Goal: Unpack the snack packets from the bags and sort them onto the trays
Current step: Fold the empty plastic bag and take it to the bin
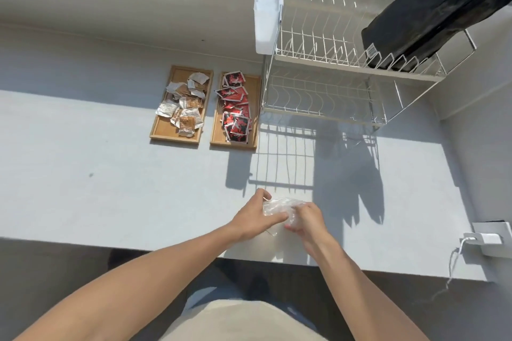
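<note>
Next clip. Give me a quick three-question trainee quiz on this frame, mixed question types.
1. True or false: the red-and-black snack packets lie on the wooden tray nearer the white wire dish rack.
2. Multiple choice: what do the left hand and right hand hold between them? A) a crumpled clear plastic bag B) a red packet C) a wooden tray
3. Fill in: the large black bag rests on the ____ tier of the dish rack.

Key: 1 true; 2 A; 3 upper. The silver-and-brown packets fill the other light wooden tray, further from the rack.
</note>
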